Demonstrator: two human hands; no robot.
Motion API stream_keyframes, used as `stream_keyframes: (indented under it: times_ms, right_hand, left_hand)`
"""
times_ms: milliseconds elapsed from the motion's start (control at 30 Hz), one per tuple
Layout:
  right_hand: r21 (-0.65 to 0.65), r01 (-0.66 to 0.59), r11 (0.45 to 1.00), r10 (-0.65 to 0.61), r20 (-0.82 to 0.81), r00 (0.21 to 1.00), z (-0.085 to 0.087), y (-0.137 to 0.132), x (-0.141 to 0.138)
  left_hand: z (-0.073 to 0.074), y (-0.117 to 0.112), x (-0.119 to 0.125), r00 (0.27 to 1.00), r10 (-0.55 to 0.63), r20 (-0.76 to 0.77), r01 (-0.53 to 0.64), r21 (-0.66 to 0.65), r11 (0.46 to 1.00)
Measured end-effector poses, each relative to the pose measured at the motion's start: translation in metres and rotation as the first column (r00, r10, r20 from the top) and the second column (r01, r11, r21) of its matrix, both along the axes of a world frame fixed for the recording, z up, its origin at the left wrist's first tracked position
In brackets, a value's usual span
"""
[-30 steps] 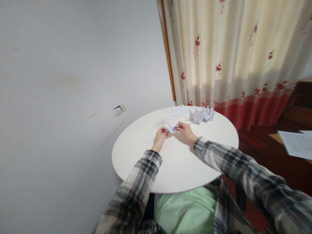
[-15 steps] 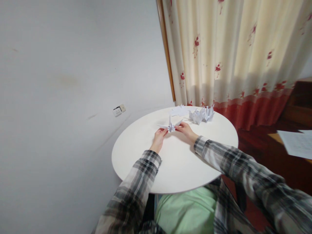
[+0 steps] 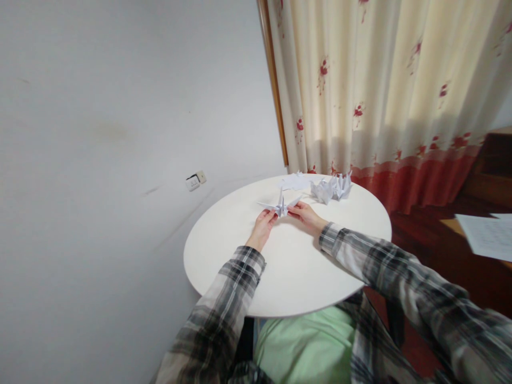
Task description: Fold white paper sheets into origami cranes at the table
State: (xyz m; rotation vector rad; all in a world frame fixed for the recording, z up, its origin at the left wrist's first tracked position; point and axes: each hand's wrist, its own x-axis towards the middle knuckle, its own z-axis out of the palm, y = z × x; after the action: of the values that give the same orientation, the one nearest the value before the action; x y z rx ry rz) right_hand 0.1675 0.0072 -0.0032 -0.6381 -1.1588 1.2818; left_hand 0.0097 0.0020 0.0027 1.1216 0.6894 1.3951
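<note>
Between my hands is a white paper crane [image 3: 281,205], its wings spread to both sides and one point standing up. My left hand [image 3: 263,224] pinches it from the left with closed fingers. From the right, my right hand [image 3: 307,215] grips it low, near the base of the wing. The crane is just over the middle of the round white table [image 3: 224,240]; whether it touches the top I cannot tell. Several folded white paper cranes [image 3: 331,188] stand together beyond my right hand. Flat white paper [image 3: 293,182] lies at the table's far edge.
A grey-white wall [image 3: 120,213] with a socket [image 3: 192,183] runs close along the table's left side. Behind the table hangs a floral curtain [image 3: 376,106]. Printed sheets [image 3: 486,234] rest on a wooden surface at the right.
The crane has turned or tilted slightly between my fingers, and my right hand's fingers have shifted a little lower on it. Both hands stay in nearly the same place.
</note>
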Motion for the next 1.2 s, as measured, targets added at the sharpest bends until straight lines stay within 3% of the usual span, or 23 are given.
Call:
stream_keyframes:
  times_ms: [333, 467, 800, 1200]
  right_hand:
    - [0.218, 0.154, 0.964, -0.196, 0.182, 0.964, -0.004, 0.008, 0.001]
    - [0.289, 0.184, 0.940, -0.263, 0.264, 0.928, -0.008, 0.013, 0.001]
    - [0.342, 0.129, 0.931, -0.230, 0.272, 0.934, -0.008, 0.007, -0.002]
    - [0.279, 0.112, 0.954, -0.175, 0.212, 0.961, -0.005, 0.009, -0.002]
  left_hand:
    - [0.004, -0.010, 0.002, 0.996, -0.057, -0.067, 0.054, -0.045, 0.998]
    - [0.005, -0.014, 0.004, 0.997, -0.026, -0.070, 0.020, -0.078, 0.997]
    - [0.005, -0.017, 0.005, 0.994, -0.027, -0.108, 0.016, -0.106, 0.994]
    - [0.009, -0.018, 0.006, 0.998, -0.036, -0.058, 0.031, -0.079, 0.996]
